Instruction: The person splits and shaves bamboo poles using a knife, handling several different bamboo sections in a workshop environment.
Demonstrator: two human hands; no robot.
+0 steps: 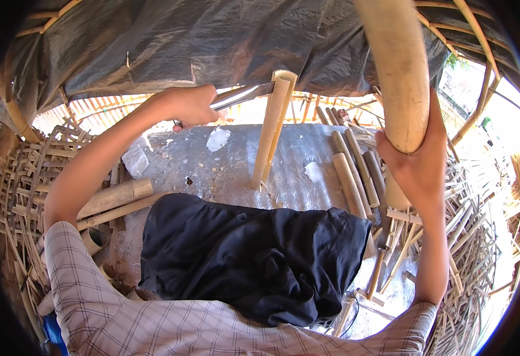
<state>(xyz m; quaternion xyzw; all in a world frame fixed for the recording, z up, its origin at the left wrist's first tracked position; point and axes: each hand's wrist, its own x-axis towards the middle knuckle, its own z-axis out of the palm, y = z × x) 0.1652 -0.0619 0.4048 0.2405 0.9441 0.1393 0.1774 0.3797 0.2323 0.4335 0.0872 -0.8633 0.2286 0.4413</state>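
Now, knife (pixel 242 96): my left fingers (pixel 203 108) are closed around its handle, the blade meeting the bamboo (pixel 270 130) near its top; I can't tell how deep it sits.
Bamboo's footing: roughly upright on the grey floor (pixel 212 163), beyond the black cloth (pixel 248 255).
Club (pixel 399 77): raised, my right fingers (pixel 434 121) gripping below its thick head.
Blow: best short and square on the blade's back, I judge, well clear of my left fingers.
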